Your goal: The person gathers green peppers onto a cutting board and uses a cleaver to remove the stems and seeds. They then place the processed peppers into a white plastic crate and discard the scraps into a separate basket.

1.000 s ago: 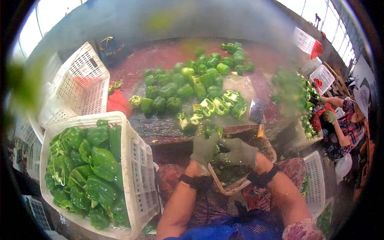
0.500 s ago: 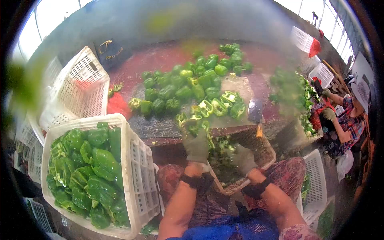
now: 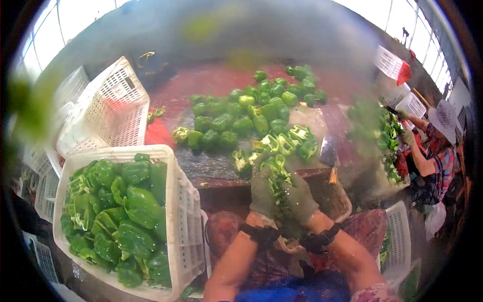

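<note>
My left hand (image 3: 264,194), in a grey glove, is curled round a cut green pepper (image 3: 279,173) above the small basket (image 3: 342,204) between my knees. Close against it on the right is my right hand (image 3: 300,199), also gloved, its fingers blurred around the same pepper piece. What lies between the palms is partly hidden. Just beyond the hands, opened pepper halves (image 3: 286,144) show pale insides on the table's near edge. A knife (image 3: 328,152) with an orange handle rests to their right.
At left stands a white crate (image 3: 173,216) full of opened peppers, with an empty tilted crate (image 3: 126,108) behind. Whole green peppers (image 3: 241,125) cover the red table (image 3: 186,80). A co-worker (image 3: 435,156) sits at far right beside a pepper pile (image 3: 391,136).
My right hand has moved left and up out of the basket to meet my left hand. The left hand has shifted slightly right. The view has shifted too.
</note>
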### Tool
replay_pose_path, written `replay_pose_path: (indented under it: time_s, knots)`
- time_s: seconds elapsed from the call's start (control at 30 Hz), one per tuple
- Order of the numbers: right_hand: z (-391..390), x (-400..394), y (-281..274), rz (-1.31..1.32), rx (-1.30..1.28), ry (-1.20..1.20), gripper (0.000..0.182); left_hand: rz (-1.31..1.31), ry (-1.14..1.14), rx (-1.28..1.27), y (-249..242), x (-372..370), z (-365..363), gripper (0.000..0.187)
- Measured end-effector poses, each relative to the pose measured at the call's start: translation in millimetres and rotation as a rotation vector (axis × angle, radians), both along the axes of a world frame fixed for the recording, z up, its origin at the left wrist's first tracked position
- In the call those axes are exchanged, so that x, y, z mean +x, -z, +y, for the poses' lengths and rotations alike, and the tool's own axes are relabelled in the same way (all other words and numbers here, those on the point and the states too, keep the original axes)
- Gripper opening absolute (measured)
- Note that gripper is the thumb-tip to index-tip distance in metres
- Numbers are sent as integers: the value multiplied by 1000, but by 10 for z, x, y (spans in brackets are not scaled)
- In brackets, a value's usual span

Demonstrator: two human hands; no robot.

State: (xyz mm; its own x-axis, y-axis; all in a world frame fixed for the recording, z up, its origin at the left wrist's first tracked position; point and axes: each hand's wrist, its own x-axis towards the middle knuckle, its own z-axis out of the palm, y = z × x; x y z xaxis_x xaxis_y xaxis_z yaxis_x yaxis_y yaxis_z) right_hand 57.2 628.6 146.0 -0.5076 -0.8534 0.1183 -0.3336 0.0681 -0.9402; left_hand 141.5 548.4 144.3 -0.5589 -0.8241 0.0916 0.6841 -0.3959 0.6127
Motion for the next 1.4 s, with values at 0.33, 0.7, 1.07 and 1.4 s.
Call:
replay_pose_path:
  time_s: [0.33, 0.7, 1.07, 1.4]
  knots:
    - [78, -255, -547, 923, -243, -104, 52, -272, -110, -768, 64, 120, -126, 52]
    - [53, -279, -223, 1177, -149, 19, 48, 83, 122, 419, 137, -104, -22, 61]
    - [-486, -34, -714, 107, -253, -125, 46, 12, 108, 286, 177, -38, -32, 55]
    - [-1224, 1472, -1389, 868, -676, -707, 45, -49, -174, 228, 145, 179, -135, 44]
